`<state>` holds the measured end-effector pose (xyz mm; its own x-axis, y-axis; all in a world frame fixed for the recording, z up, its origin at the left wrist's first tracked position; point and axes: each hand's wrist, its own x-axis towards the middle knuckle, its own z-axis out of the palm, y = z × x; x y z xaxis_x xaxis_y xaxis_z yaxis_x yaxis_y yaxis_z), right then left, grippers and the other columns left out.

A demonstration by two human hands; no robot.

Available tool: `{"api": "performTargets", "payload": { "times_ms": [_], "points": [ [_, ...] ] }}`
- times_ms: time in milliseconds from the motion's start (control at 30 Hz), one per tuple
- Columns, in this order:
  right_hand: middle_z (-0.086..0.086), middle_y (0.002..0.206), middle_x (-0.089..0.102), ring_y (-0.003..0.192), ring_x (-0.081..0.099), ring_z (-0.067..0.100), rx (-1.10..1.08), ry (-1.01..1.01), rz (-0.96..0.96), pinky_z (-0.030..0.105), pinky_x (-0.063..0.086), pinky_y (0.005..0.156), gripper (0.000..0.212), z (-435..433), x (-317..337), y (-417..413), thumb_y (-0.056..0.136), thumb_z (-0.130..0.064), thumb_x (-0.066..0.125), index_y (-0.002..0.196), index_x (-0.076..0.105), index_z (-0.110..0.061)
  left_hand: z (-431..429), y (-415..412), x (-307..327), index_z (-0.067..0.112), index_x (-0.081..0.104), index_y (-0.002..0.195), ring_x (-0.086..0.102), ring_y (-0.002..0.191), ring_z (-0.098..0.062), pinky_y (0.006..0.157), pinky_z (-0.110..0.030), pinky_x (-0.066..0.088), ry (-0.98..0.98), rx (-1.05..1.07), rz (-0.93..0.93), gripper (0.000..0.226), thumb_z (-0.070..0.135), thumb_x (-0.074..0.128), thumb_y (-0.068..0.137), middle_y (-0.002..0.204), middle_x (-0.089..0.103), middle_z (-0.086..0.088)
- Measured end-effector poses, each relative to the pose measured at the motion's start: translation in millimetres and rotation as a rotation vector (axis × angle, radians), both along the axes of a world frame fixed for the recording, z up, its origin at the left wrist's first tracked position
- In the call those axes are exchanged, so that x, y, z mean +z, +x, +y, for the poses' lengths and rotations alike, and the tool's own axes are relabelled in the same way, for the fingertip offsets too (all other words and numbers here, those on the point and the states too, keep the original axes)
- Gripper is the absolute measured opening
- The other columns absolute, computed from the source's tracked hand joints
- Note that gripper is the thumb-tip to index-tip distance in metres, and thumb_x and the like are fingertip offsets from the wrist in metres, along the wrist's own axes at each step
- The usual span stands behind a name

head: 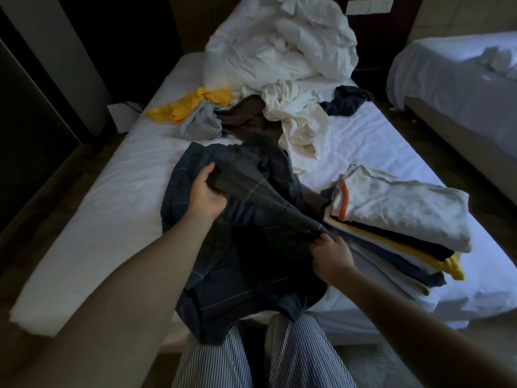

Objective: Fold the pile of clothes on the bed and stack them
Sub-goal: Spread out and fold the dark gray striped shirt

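A dark navy checked garment (240,264) lies spread at the near edge of the bed (92,208). My left hand (207,191) grips a bunched part of it, lifted off the bed. My right hand (330,254) pinches the other end of that bunched strip, close to the stack. A stack of folded clothes (397,219) sits to the right, topped by a white piece with orange trim. Unfolded clothes lie farther back: a yellow one (190,103), a light grey-blue one (200,123), a brown one (246,116), a cream one (299,119) and a dark navy one (347,100).
A crumpled white duvet (279,43) fills the head of the bed. A second bed (458,88) stands to the right across a narrow floor gap. Dark wardrobe doors (42,102) line the left. My striped trouser legs (251,357) are at the bed's foot.
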<state>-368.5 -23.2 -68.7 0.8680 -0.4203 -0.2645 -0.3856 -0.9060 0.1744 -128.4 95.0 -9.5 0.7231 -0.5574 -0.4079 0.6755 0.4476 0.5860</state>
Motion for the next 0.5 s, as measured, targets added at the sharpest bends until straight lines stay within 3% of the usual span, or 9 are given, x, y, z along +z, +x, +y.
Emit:
{"api": "performTargets", "payload": {
  "times_ms": [133,233,333,400,433,500],
  "points": [
    [0.001,0.137,0.048,0.132,0.034,0.018,-0.039,0.133,-0.034,0.032,0.027,0.104,0.041,4.8,-9.4,3.2,0.095,-0.029,0.037,0.134,0.044,-0.022,44.3,6.0,-38.8,0.006,0.055,0.125,0.060,0.099,-0.030,0.081,-0.041,0.049,0.256,0.037,0.141,0.033,0.017,0.050,0.095,0.133,0.056,-0.015],
    [0.000,0.133,0.050,0.126,0.044,0.021,-0.047,0.230,-0.319,0.032,0.032,0.102,0.043,11.6,-16.5,4.4,0.090,-0.021,0.042,0.132,0.048,-0.020,72.0,3.5,-61.0,0.010,0.054,0.119,0.059,0.100,-0.029,0.085,-0.036,0.047,0.488,-0.019,0.229,0.028,0.014,0.055,0.092,0.133,0.054,-0.013],
    [0.006,0.110,0.053,0.100,0.052,0.025,-0.051,0.143,-0.529,0.038,0.052,0.075,0.047,20.7,-19.1,8.2,0.072,-0.023,0.056,0.119,0.053,-0.018,84.9,3.3,-73.8,0.010,0.044,0.136,0.051,0.122,-0.030,0.090,-0.038,0.047,0.452,0.042,0.259,0.047,0.019,0.059,0.092,0.139,0.047,-0.013],
    [0.012,0.122,0.049,0.108,0.049,0.029,-0.116,0.148,-0.419,0.041,0.050,0.080,0.071,24.1,-21.5,10.7,0.070,-0.021,0.070,0.134,0.041,-0.018,86.1,6.8,-77.4,0.010,0.038,0.142,0.049,0.124,-0.030,0.094,-0.041,0.046,0.370,0.078,0.271,0.057,0.026,0.061,0.092,0.142,0.045,-0.013],
    [0.013,0.133,0.040,0.116,0.047,0.031,-0.149,0.158,-0.357,0.040,0.046,0.087,0.076,25.4,-22.9,11.9,0.077,-0.021,0.067,0.143,0.030,-0.018,85.5,8.1,-77.4,0.011,0.041,0.141,0.051,0.123,-0.031,0.094,-0.043,0.046,0.328,0.077,0.268,0.056,0.030,0.060,0.092,0.140,0.047,-0.014],
    [0.010,0.141,0.032,0.118,0.047,0.029,-0.242,0.253,-0.234,0.034,0.044,0.084,0.062,25.4,-23.9,12.0,0.089,-0.017,0.052,0.144,0.023,-0.018,82.4,12.4,-74.0,0.012,0.053,0.132,0.055,0.115,-0.031,0.092,-0.047,0.046,0.266,0.051,0.233,0.049,0.039,0.058,0.092,0.132,0.055,-0.014]
  ]
}}
